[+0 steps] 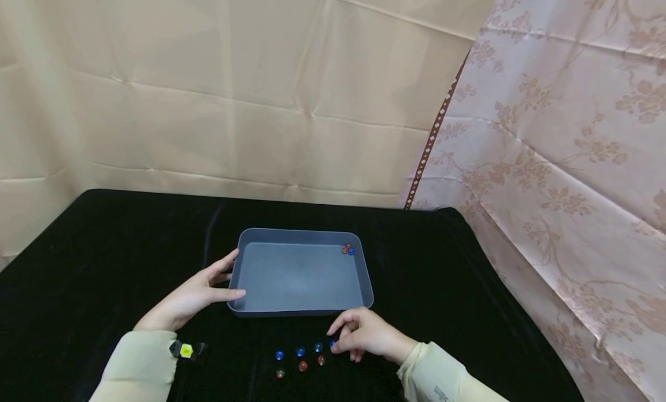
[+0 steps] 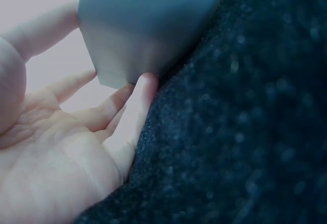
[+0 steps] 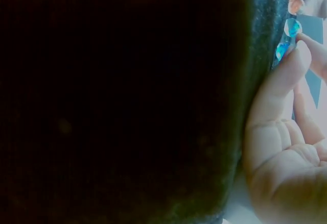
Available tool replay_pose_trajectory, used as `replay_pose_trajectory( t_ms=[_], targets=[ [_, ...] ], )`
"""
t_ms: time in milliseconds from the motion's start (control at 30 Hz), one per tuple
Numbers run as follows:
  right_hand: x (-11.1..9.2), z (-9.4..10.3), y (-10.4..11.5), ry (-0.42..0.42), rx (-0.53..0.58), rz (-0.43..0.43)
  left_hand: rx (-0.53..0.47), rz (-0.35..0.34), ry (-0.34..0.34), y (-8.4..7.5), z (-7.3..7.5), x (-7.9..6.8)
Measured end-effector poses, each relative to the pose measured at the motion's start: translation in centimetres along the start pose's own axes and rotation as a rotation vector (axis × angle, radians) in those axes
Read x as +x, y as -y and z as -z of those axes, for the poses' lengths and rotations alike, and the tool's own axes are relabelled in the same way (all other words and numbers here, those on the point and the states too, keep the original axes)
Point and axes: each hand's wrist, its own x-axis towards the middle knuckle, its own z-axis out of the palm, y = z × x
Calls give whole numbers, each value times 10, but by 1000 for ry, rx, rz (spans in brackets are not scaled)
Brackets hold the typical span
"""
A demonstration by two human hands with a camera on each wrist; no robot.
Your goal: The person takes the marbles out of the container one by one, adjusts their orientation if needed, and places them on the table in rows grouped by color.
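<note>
A blue-grey rectangular tray (image 1: 299,303) lies on the black cloth. My left hand (image 1: 200,295) grips its left side, thumb over the rim at the near corner and fingers along the outer wall (image 2: 148,25). Just off the tray's near right corner, my right hand (image 1: 366,335) pinches a blue marble (image 1: 332,344) between thumb and index finger, low at the cloth. The fingertips partly hide it. To its left are more blue marbles (image 1: 300,351) in a row, with reddish-brown marbles (image 1: 303,365) in a second row nearer me.
In the tray's far right corner, two reddish-brown marbles (image 1: 345,250) and a blue marble (image 1: 351,251) sit together. Black cloth (image 1: 130,246) covers the table. Behind it hangs a cream curtain (image 1: 234,101), with a pink floral curtain (image 1: 562,159) to the right.
</note>
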Motion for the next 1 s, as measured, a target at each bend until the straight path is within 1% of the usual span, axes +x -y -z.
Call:
replay_pose_trajectory(
  t_ms=[133,533,833,1000],
  targets=[
    [-2,3,3,-21,-18,-10,2,4,-2,-1,-1,0],
    [-5,14,20,-57,-68,14,10,6,-10,1,0,1],
    [-2,23,34,-108,-107,67,9,-7,-2,0,0,0],
    [1,28,41,-126,-101,73,8,-1,1,2,1,1]
  ],
)
